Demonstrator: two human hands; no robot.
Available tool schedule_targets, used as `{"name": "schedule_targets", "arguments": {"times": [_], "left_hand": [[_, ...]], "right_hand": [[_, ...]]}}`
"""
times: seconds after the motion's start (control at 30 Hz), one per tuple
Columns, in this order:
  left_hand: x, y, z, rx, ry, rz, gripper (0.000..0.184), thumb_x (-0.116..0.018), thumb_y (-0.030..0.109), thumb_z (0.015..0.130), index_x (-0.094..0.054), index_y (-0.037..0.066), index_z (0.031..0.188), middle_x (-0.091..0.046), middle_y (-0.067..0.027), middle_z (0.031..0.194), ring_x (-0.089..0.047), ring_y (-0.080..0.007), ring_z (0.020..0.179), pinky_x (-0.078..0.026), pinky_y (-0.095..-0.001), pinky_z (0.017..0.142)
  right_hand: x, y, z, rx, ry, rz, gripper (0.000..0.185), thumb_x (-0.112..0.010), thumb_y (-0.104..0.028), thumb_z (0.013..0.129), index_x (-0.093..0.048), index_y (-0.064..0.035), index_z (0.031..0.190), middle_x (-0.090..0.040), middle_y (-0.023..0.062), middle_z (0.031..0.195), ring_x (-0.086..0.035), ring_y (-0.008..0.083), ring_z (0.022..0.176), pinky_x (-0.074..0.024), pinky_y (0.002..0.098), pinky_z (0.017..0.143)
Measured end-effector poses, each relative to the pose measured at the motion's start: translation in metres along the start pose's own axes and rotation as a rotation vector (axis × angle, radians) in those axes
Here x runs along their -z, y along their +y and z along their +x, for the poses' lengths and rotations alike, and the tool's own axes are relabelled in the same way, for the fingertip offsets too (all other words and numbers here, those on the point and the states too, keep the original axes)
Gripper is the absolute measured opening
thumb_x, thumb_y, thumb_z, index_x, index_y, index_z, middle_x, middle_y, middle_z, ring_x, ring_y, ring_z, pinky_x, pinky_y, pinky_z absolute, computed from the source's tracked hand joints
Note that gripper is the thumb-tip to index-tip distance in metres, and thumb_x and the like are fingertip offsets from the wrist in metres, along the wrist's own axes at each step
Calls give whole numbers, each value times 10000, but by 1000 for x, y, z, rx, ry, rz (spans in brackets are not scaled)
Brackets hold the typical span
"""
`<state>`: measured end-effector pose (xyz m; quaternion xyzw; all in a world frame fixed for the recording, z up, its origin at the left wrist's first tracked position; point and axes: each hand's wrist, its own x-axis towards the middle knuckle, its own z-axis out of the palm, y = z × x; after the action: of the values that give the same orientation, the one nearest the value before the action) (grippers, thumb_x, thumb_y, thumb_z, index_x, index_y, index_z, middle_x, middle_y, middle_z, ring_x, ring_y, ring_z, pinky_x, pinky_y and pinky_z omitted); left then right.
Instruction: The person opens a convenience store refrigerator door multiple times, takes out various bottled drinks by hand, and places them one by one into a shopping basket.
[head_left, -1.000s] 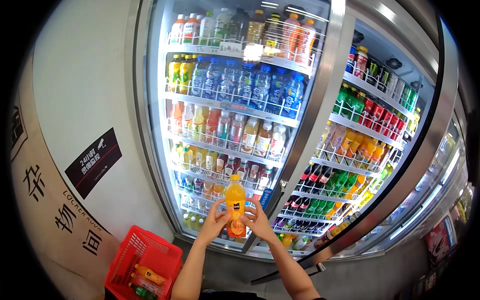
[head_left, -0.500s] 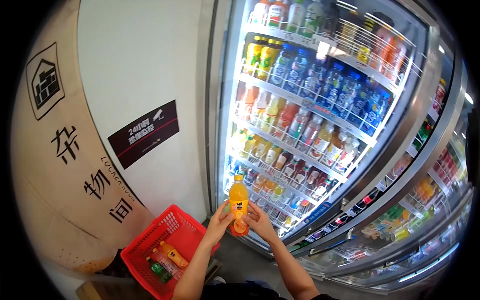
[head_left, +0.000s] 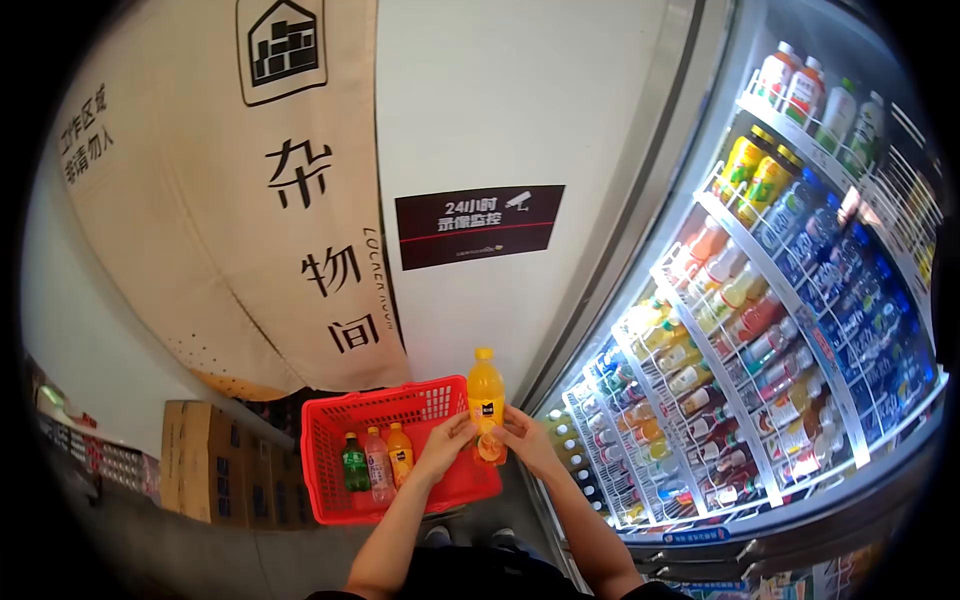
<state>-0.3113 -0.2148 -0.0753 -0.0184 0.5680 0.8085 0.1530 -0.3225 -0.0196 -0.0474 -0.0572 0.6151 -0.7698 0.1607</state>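
Over at three o'clock stands a lit drinks cooler [head_left: 822,350], wire guards keeping its bottles in rows. Toward seven o'clock sits a red plastic basket [head_left: 456,487], its perforated walls corralling several drinks. At six o'clock, the left hand [head_left: 447,445] and right hand [head_left: 527,440] curl partway closed around a held orange-drink bottle [head_left: 486,395], probably gripped low from both sides to keep it steady and upright. Inside the basket, side by side: a second orange-drink bottle [head_left: 399,452], a pink bottle [head_left: 379,470], a green bottle [head_left: 354,465].
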Motion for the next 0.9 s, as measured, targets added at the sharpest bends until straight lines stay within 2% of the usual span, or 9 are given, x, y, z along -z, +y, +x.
{"name": "schedule_targets", "arguments": {"times": [0.23, 0.37, 0.43, 0.5, 0.53, 0.6, 0.7, 0.73, 0.9], "left_hand": [[26, -26, -29, -81, 201, -64, 485, -551, 149, 1012, -414, 1, 1453, -558, -75, 1364, -541, -125, 1205, -449, -252, 961], [53, -54, -43, -59, 302, -132, 456, -564, 187, 1008, -460, 0, 1410, -574, -52, 1316, -537, -129, 1199, -421, -280, 1028], [60, -56, -53, -43, 324, -66, 423, -562, 187, 1008, -485, 5, 1382, -589, -41, 1265, -549, -121, 1159, -433, -266, 994], [71, -61, -50, 6, 335, 17, 407, -555, 185, 1012, -493, 24, 1380, -592, -28, 1230, -559, -107, 1108, -452, -255, 938], [74, -63, -50, 26, 360, -36, 392, -563, 155, 1003, -523, -10, 1357, -614, -57, 1229, -555, -122, 1112, -436, -253, 957], [81, -64, -47, 70, 372, -13, 382, -558, 150, 1003, -532, -13, 1348, -618, -59, 1222, -557, -120, 1102, -435, -249, 952], [96, -73, -42, 99, 376, 36, 380, -552, 161, 998, -551, -22, 1332, -635, -69, 1190, -566, -121, 1063, -443, -244, 925], [102, -76, -40, 145, 367, 103, 392, -559, 174, 995, -552, -25, 1332, -639, -73, 1183, -571, -123, 1052, -449, -246, 910], [120, -98, -25, 321, 363, 271, 408, -565, 205, 984, -567, -37, 1312, -655, -119, 1171, -599, -160, 1027, -472, -280, 866]], "right_hand": [[-15, 36, 33, -127, -229, -105, 650, -688, -139, 926, -371, 42, 1464, -543, 143, 1367, -548, 196, 1229, -457, 329, 1020], [-32, 83, 44, -71, -359, -60, 624, -621, -125, 966, -318, 38, 1486, -529, 150, 1382, -517, 203, 1267, -400, 338, 1079], [-38, 98, 46, -93, -399, -114, 607, -587, -110, 982, -296, 22, 1498, -521, 139, 1386, -518, 201, 1263, -411, 341, 1066], [-47, 110, 45, -54, -382, -48, 588, -590, -127, 983, -327, 1, 1493, -554, 131, 1339, -542, 192, 1224, -429, 329, 1041], [-50, 115, 45, -49, -373, -50, 588, -590, -127, 983, -327, 1, 1493, -554, 131, 1339, -542, 192, 1224, -429, 329, 1041], [-54, 123, 46, -105, -313, -159, 549, -598, -149, 983, -383, -12, 1469, -593, 113, 1273, -573, 172, 1149, -453, 310, 992], [-59, 137, 48, -225, -265, -146, 558, -599, -142, 985, -375, -25, 1483, -600, 93, 1240, -563, 143, 1121, -449, 292, 970], [-60, 145, 50, -245, -240, -165, 518, -608, -145, 978, -426, -19, 1446, -610, 80, 1198, -572, 136, 1085, -462, 285, 940], [-51, 219, 66, -285, -110, -258, 448, -622, -154, 964, -491, -8, 1368, -617, 108, 1215, -591, 170, 1104, -480, 301, 925]]}}
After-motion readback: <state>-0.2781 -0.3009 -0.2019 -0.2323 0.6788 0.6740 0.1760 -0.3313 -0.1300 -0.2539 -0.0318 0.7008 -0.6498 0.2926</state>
